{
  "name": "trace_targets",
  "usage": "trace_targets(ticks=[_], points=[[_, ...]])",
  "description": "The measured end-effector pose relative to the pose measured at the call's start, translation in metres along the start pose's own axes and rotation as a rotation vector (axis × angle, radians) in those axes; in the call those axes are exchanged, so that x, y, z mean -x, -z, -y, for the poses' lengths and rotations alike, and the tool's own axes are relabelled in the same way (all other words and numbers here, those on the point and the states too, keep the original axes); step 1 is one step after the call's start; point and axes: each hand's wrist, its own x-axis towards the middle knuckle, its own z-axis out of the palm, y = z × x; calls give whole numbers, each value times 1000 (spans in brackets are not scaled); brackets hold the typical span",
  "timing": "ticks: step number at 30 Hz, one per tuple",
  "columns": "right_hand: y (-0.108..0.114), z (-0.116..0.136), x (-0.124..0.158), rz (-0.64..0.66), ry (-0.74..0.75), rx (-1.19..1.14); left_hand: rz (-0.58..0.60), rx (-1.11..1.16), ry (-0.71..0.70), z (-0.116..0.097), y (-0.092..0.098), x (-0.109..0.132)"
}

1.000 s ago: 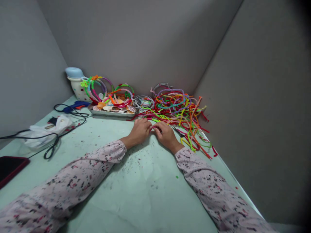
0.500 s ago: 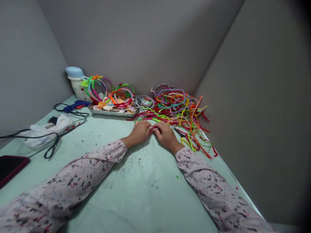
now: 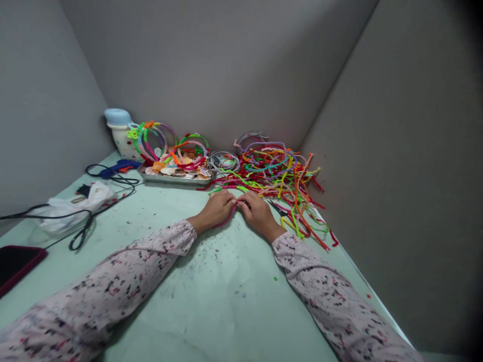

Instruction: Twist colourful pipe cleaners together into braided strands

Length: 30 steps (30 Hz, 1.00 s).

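1. The smooth, pale green counter (image 3: 241, 322) is cut off below and partly hidden by flowery sleeves (image 3: 128, 276).
2. Fuzzy, bendy sticks (image 3: 269, 166) are heaped behind.
3. The left hand (image 3: 219, 208) and right hand (image 3: 258, 211) are held close, fingers pinched narrow.
4. A thin pink stick (image 3: 229, 219) is held there, curved; its ends are hard to see.

- Thin strand (image 3: 228, 219), middle: deep pink.
- Sleeves (image 3: 124, 291): pale pink, flecked with black and red.
- Table (image 3: 226, 311): pale green.
- Stems (image 3: 272, 166), far right: red, orange, yellow, green, purple, turquoise.
- Bottle (image 3: 123, 138), far left: light-blue lid (image 3: 117, 116), white body, dots.
- Phone (image 3: 18, 264), left: black, dark-red edge.
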Motion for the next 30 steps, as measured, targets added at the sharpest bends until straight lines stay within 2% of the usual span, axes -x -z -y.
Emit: trace_targets(ticks=[10, 20, 30], points=[[0, -1, 0, -23, -14, -29, -75, 44, -59, 10, -4, 3], [-2, -3, 1, -21, -15, -32, -120, 70, 9, 5, -2, 2], [-1, -1, 1, -30, -22, -43, -129, 91, 1, 7, -1, 1]])
